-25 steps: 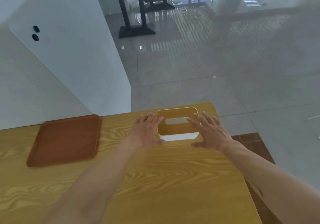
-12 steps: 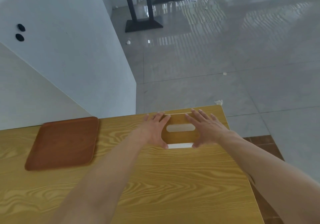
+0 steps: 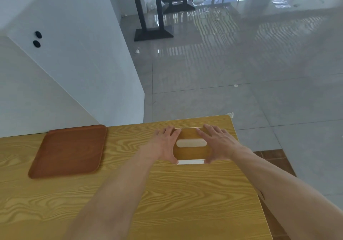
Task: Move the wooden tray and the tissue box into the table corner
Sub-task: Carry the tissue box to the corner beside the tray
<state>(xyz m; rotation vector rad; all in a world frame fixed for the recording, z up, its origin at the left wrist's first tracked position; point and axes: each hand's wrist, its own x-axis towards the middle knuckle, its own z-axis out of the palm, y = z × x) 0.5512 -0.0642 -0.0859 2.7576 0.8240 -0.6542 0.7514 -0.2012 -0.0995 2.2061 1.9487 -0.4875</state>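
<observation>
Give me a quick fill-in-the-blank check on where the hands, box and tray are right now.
1. The left hand and right hand press against the two ends of the white tissue box with a wooden lid, which stands on the light wooden table near its far ____ corner.
2. The reddish-brown wooden tray lies flat to the ____ of the box.
3. The tray is touched by ____ hand.

Missing words: right; left; neither

Reddish wooden tray [image 3: 68,150] flat, well left of wood-topped tissue box [image 3: 191,143]
</observation>
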